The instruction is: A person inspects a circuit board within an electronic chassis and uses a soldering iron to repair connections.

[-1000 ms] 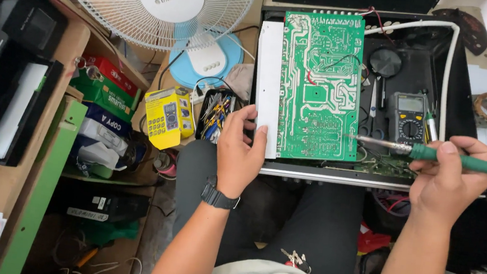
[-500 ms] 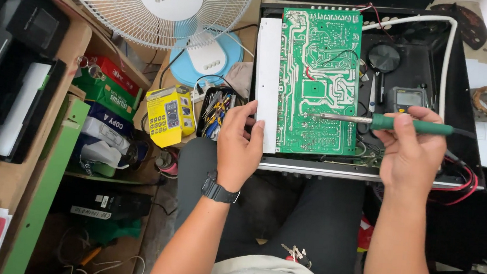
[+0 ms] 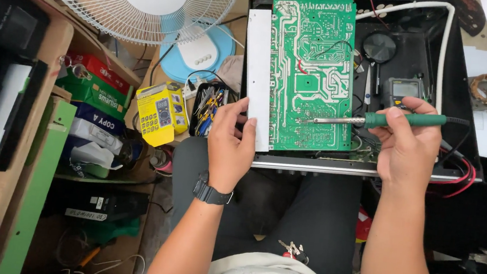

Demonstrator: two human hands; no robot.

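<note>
Right hand: clamped on green soldering iron, long axis pointing left, tip on circuit board.
Left hand: fingers closed on board's left edge, steadying it.

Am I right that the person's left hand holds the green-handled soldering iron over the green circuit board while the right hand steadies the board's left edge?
Not quite: the hands are swapped. The head view shows the right hand holding the green-handled soldering iron over the green circuit board, while the left hand steadies the board's left edge.
</note>
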